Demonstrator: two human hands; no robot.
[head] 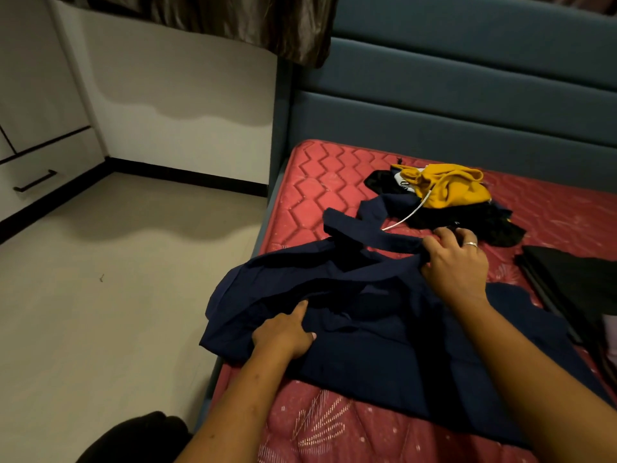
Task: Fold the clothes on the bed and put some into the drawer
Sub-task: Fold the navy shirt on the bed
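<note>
A dark navy garment (374, 329) lies spread across the near left part of the red quilted mattress (320, 182), one corner hanging over the bed's edge. My left hand (287, 332) lies on its left side, index finger stretched out, the other fingers curled into a fold of the cloth. My right hand (454, 259), with a ring on one finger, grips the garment's upper edge near a strap-like strip. Behind it sits a heap with a yellow piece (447, 188) with a white cord and black clothes (480, 222). A drawer with a black handle (35, 182) is in the white cabinet at far left.
A folded black item (574, 282) lies at the mattress's right edge. The padded teal headboard (467, 95) rises behind the bed. Pale floor (117, 279) stretches left of the bed to the cabinet. A dark curtain (233, 21) hangs above. A black shape (133, 439) sits at bottom left.
</note>
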